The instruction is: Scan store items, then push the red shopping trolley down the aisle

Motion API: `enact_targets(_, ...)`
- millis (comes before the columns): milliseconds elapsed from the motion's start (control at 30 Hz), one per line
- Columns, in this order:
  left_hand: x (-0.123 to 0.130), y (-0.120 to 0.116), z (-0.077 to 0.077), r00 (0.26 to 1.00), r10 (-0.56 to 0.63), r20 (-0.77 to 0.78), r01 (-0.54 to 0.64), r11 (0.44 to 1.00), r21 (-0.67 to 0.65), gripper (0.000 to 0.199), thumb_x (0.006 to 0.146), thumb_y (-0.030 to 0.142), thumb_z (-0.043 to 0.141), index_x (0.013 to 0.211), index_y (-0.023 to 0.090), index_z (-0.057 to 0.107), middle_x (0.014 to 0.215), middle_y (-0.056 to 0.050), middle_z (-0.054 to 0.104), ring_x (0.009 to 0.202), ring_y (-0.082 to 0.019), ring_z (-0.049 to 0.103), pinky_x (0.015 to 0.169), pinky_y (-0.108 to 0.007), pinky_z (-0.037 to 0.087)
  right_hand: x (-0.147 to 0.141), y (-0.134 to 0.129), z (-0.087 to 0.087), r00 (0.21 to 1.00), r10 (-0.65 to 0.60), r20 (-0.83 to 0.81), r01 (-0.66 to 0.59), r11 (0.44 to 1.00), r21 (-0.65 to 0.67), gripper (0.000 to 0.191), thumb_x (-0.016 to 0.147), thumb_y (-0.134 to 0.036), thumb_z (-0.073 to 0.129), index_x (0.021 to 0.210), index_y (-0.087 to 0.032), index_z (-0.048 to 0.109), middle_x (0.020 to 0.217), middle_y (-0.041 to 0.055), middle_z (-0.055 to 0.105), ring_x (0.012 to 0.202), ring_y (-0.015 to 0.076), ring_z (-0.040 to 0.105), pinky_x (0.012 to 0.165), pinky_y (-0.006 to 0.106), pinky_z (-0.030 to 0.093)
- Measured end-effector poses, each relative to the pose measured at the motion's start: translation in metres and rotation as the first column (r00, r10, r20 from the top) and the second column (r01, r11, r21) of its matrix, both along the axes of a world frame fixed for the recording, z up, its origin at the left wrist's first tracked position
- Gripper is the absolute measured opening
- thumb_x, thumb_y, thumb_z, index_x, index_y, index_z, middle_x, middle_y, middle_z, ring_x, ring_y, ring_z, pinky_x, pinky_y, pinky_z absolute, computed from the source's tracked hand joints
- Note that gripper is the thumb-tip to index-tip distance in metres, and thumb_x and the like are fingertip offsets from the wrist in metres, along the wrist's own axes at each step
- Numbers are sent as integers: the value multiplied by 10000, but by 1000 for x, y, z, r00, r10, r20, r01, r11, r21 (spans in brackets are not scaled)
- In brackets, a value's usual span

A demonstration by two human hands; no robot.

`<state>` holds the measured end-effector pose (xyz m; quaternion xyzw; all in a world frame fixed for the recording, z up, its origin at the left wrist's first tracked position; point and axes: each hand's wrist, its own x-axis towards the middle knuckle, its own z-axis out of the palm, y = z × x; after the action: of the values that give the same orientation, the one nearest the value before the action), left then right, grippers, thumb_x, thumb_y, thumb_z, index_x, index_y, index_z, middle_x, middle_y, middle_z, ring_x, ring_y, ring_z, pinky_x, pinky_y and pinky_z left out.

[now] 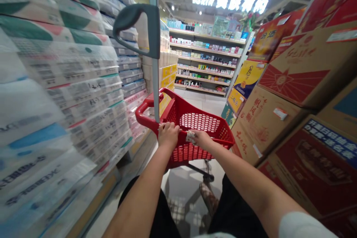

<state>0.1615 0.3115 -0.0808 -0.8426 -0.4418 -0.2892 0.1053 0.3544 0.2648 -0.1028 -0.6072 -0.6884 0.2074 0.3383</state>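
A red plastic shopping cart (205,121) with slotted basket walls stands before me, turned sideways. My left hand (169,134) is closed over its near rim, right beside the foot of a tall grey pole (154,89). That pole carries a dark grey loop handle (156,31). To the right, my right hand (201,139) is wrapped round the same rim. A small white patterned piece (191,137), perhaps cloth or a wrapper, shows at its fingers. The part of the basket that shows holds nothing I can make out.
Plastic-wrapped tissue packs (69,52) are stacked high on the left, on a low pallet. Printed cartons (287,63) form a wall on the right, close to the cart. Shelves of small boxes and bottles (206,55) stand at the aisle's end, under a lit sign (231,2).
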Motion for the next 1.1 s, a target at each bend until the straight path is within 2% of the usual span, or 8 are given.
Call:
enact_targets(233,-3,2,-2,999,26,-25,-26,1000,-9,312,943,366,359,832,241,623,921,-53,576,979,-230,423,938,-448,237,3,11,-10,997,-10,-81,2,995,-101,375,795,-99,538,1124,-236,655,833,-17,682,659,107,581,613,183,442)
enact_targets(433,12,-13,0,998,61,-24,-61,998,31,266,928,364,411,827,226,615,922,-69,584,960,-248,437,904,-448,266,16,14,-12,999,-6,-31,7,1000,30,256,806,-143,553,1009,-213,693,828,6,679,712,131,587,636,203,425)
enact_targets(567,22,-24,-2,996,72,-57,-69,996,60,221,928,311,411,882,217,605,956,-71,590,981,-248,447,893,-432,275,25,20,-9,999,24,-46,-23,1000,19,178,816,-181,566,944,-189,689,819,11,675,695,132,585,608,202,415)
enact_targets(733,19,-25,-1,993,86,-75,-81,995,65,267,945,303,359,891,218,607,953,-74,598,980,-244,459,895,-441,269,22,22,-5,997,75,-28,-74,996,41,169,828,-160,535,914,-184,679,818,-2,675,699,125,592,613,196,411)
enact_targets(800,15,-22,2,994,82,-72,-79,996,52,272,944,284,355,882,224,614,937,-72,603,975,-243,463,892,-446,268,18,19,-6,997,81,13,-82,993,82,181,832,-149,532,931,-185,679,832,4,683,713,134,603,642,212,429)
enact_targets(867,12,-21,4,994,80,-75,-77,996,39,270,938,270,363,869,231,621,925,-66,608,967,-241,466,889,-449,268,12,13,-10,998,41,55,-49,986,159,240,829,-132,537,1017,-195,672,931,27,693,818,166,620,744,256,455)
enact_targets(1000,8,-23,6,994,61,-89,-58,998,37,266,939,280,374,875,251,630,913,-49,616,958,-236,468,895,-453,261,6,0,-32,990,-89,108,45,932,359,395,857,-122,507,1231,-224,587,1198,67,629,1084,222,568,954,375,418)
enact_targets(1100,7,-28,5,995,49,-91,-45,998,44,253,938,269,386,883,262,633,903,-36,617,953,-227,469,892,-444,259,10,-8,-49,991,-71,117,11,894,449,437,889,-128,454,1303,-241,536,1264,69,590,1151,221,538,998,414,411)
